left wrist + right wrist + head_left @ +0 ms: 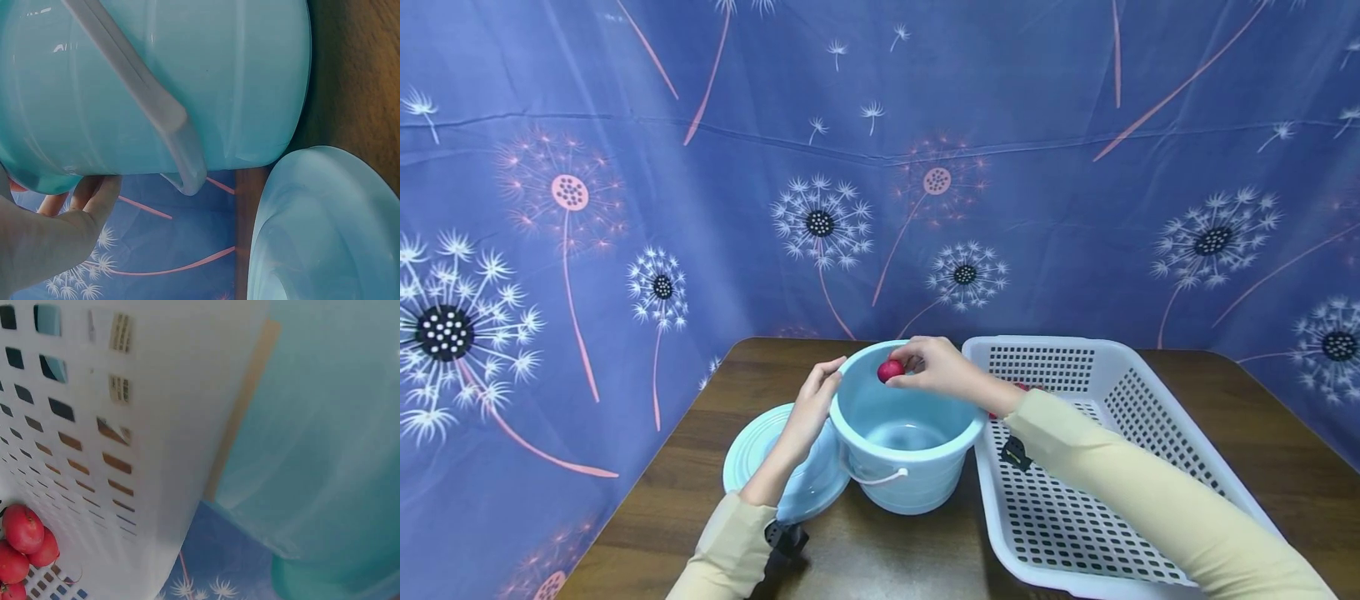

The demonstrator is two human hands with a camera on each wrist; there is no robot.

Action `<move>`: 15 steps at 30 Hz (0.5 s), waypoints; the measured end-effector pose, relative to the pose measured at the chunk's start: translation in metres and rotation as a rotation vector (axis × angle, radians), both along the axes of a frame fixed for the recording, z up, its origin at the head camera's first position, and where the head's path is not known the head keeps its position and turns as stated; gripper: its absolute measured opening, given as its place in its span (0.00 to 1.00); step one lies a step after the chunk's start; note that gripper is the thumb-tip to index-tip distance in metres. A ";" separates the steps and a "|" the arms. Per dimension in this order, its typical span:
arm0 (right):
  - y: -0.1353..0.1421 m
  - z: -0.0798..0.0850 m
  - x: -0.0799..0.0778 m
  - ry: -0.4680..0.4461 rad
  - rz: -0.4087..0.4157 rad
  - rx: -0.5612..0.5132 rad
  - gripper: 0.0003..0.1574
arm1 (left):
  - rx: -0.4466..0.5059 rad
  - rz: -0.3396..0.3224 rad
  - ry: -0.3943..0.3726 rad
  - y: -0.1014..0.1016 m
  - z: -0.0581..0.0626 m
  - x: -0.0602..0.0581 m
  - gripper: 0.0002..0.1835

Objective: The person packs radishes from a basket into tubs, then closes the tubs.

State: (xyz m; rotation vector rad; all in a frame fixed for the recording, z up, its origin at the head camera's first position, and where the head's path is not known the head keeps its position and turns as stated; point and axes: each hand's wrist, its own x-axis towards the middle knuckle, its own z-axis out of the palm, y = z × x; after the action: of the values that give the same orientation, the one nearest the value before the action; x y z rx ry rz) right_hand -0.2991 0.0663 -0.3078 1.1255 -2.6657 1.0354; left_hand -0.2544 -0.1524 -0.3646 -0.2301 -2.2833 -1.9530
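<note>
A light blue bucket [913,486] with a white handle [140,81] stands upright on the table. At the left of its rim my left hand [805,410] grips the edge; in the left wrist view its fingers [100,197] lie against the outer wall. Over the bucket's mouth, my right hand [942,367] pinches a small round red radish [891,371] between thumb and fingers. That hand is out of sight in the right wrist view. Several more radishes [24,530] lie in the white basket [1000,525], mostly hidden by the right forearm in the head view.
A round blue lid [820,487] lies on the table left of the bucket, partly under the left forearm. The large perforated basket stands close at the bucket's right. Behind the wooden table [880,567] hangs a blue dandelion-print cloth [1045,208].
</note>
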 end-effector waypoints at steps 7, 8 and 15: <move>-0.007 -0.009 -0.002 0.020 0.051 0.058 0.25 | 0.008 -0.006 0.010 0.001 0.000 0.000 0.20; -0.008 -0.010 -0.002 0.022 0.056 0.064 0.24 | 0.010 -0.008 0.010 0.001 0.000 0.000 0.20; -0.014 -0.013 -0.002 0.063 0.076 0.127 0.22 | 0.005 -0.005 0.015 0.000 -0.001 0.000 0.21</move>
State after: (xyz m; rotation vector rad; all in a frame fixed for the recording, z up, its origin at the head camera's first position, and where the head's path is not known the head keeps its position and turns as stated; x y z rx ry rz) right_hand -0.3009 0.0525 -0.3210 1.2696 -2.6915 0.8354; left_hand -0.2548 -0.1525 -0.3660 -0.2501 -2.2701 -1.9528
